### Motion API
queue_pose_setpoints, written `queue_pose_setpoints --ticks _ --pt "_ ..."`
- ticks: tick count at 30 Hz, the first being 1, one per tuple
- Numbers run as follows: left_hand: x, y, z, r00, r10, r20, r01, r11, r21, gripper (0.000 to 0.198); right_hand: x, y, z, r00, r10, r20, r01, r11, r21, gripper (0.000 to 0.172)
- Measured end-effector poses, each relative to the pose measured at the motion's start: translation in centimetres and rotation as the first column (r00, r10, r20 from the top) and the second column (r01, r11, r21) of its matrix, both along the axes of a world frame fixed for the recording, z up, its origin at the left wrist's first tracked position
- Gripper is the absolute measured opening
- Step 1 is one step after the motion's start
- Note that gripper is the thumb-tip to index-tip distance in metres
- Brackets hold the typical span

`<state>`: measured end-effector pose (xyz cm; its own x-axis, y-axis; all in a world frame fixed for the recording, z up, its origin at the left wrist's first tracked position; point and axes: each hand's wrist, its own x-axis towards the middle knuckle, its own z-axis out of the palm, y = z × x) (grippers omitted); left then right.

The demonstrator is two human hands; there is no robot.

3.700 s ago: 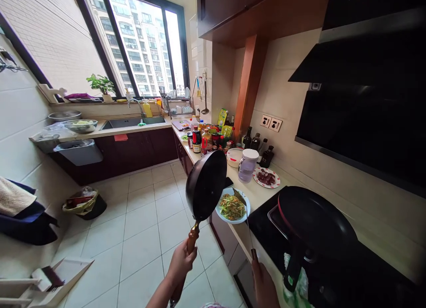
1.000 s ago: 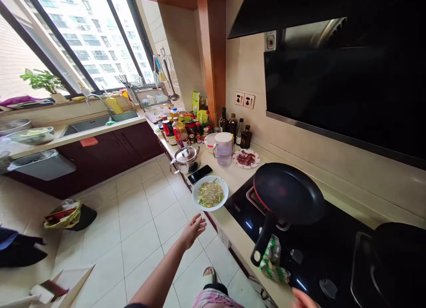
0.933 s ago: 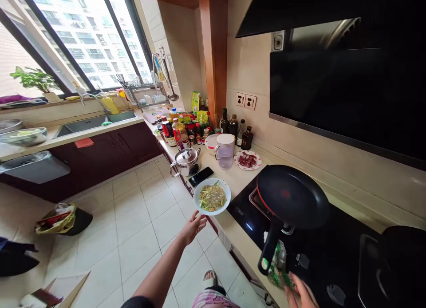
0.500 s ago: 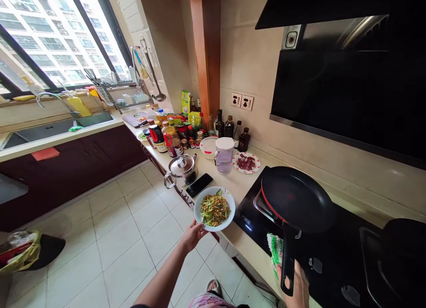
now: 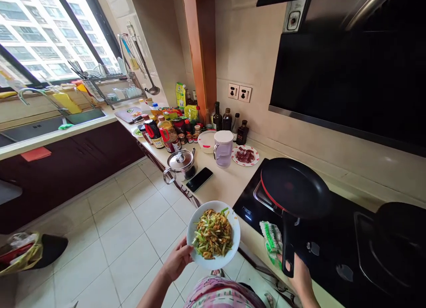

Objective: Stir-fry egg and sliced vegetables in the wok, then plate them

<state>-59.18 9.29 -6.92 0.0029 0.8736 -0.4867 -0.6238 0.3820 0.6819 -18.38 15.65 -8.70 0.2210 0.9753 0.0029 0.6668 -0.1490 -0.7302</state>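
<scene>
My left hand point(image 5: 178, 262) grips the near rim of a white plate of stir-fried green vegetables point(image 5: 213, 234), held in the air off the counter's front edge. My right hand point(image 5: 299, 273) rests at the end of the black frying pan's handle point(image 5: 288, 245), its fingers mostly hidden behind the handle. The frying pan point(image 5: 294, 189) sits on the black stove point(image 5: 336, 246). A green and white cloth point(image 5: 271, 239) lies just left of the handle.
A lidded steel pot point(image 5: 181, 163), a phone point(image 5: 199, 179), a lilac jug point(image 5: 222, 148) and a plate of red meat point(image 5: 245, 155) stand on the counter point(image 5: 222, 186). Bottles point(image 5: 166, 132) crowd behind. A dark wok point(image 5: 397, 241) sits far right. A bin bag point(image 5: 23, 254) lies on the tiled floor.
My left hand reached to the plate, took its rim and lifted it off the counter toward me. My right hand came up to the frying pan's handle.
</scene>
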Motion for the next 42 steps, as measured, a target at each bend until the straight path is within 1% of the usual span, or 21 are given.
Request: queue_pose_setpoints --ticks 1,2,3,4,5,6,8,10,13,16,18,21,25,28,32,34,37,39,42 --pt "0.0 -0.1 0.1 1.000 -0.009 0.006 0.009 1.000 0.007 0.051 0.2 -0.5 0.2 0.997 0.009 -0.083 -0.016 0.996 -0.090 0.033" --pt "-0.1 -0.1 0.2 1.000 -0.016 0.011 0.016 1.000 0.014 0.049 0.2 -1.0 0.4 0.979 0.023 -0.201 -0.055 0.986 -0.156 0.033" --pt "-0.2 -0.1 0.3 1.000 -0.026 0.015 0.026 0.999 0.022 0.048 -0.2 -1.5 0.6 0.946 0.012 -0.324 -0.074 0.981 -0.180 0.035" --pt "-0.4 0.0 0.4 0.999 -0.037 0.018 0.036 0.999 0.029 0.048 -1.0 -1.9 0.8 0.909 -0.016 -0.416 -0.060 0.984 -0.169 0.036" --pt "-0.5 0.1 0.5 0.999 -0.047 0.019 0.047 0.998 0.035 0.047 -2.0 -2.2 0.9 0.882 -0.038 -0.470 -0.030 0.990 -0.137 0.037" --pt "-0.7 0.2 0.6 0.998 -0.059 0.018 0.058 0.998 0.040 0.046 -3.2 -2.4 1.0 0.875 -0.055 -0.481 0.014 0.996 -0.090 0.037" --pt "-0.8 0.4 0.8 0.997 -0.083 0.007 0.083 0.996 0.043 0.045 -5.9 -2.2 1.1 0.910 -0.063 -0.410 0.079 0.997 0.022 0.039" --pt "-0.8 0.7 0.9 0.995 -0.100 -0.012 0.101 0.994 0.046 0.045 -8.1 -1.5 1.3 0.940 -0.038 -0.338 0.080 0.990 0.112 0.042" --pt "-0.4 1.2 0.8 0.991 -0.127 -0.045 0.129 0.991 0.040 0.048 -10.3 0.2 1.7 0.952 -0.039 -0.304 0.087 0.986 0.145 0.043" --pt "0.0 1.7 0.7 0.987 -0.148 -0.062 0.151 0.988 0.033 0.049 -11.3 2.1 2.5 0.962 -0.066 -0.265 0.115 0.979 0.171 0.042" --pt "0.2 1.9 0.6 0.985 -0.155 -0.073 0.157 0.987 0.028 0.048 -11.7 3.3 3.0 0.969 -0.048 -0.242 0.097 0.976 0.195 0.042" --pt "0.2 1.9 0.6 0.985 -0.159 -0.074 0.161 0.987 0.017 0.049 -12.2 4.6 3.4 0.974 0.021 -0.224 0.026 0.979 0.201 0.040" --pt "0.0 1.7 0.7 0.985 -0.162 -0.051 0.164 0.986 0.027 0.048 -12.8 5.4 3.2 0.960 0.146 -0.240 -0.104 0.978 0.180 0.034" --pt "0.1 1.8 0.6 0.985 -0.163 -0.061 0.165 0.986 0.026 0.046 -13.0 5.6 3.1 0.945 0.224 -0.239 -0.178 0.964 0.200 0.031" --pt "0.3 1.9 0.7 0.983 -0.168 -0.068 0.170 0.985 0.015 0.047 -13.3 5.5 3.6 0.928 0.328 -0.175 -0.277 0.924 0.263 0.024" --pt "0.5 1.9 0.8 0.983 -0.168 -0.067 0.170 0.985 0.023 0.047 -13.7 5.4 3.9 0.919 0.387 -0.075 -0.357 0.898 0.259 0.022" --pt "0.9 2.0 0.9 0.986 -0.160 -0.052 0.162 0.986 0.039 0.043 -14.2 5.1 4.1 0.888 0.434 0.153 -0.456 0.872 0.177 0.026" --pt "1.3 2.1 0.9 0.988 -0.151 -0.036 0.152 0.988 0.041 0.041 -14.4 4.9 4.2 0.863 0.436 0.254 -0.475 0.872 0.117 0.027" --pt "1.8 2.2 0.8 0.991 -0.126 -0.036 0.127 0.992 0.014 0.043 -14.6 4.8 4.4 0.844 0.428 0.323 -0.464 0.885 0.040 0.024"
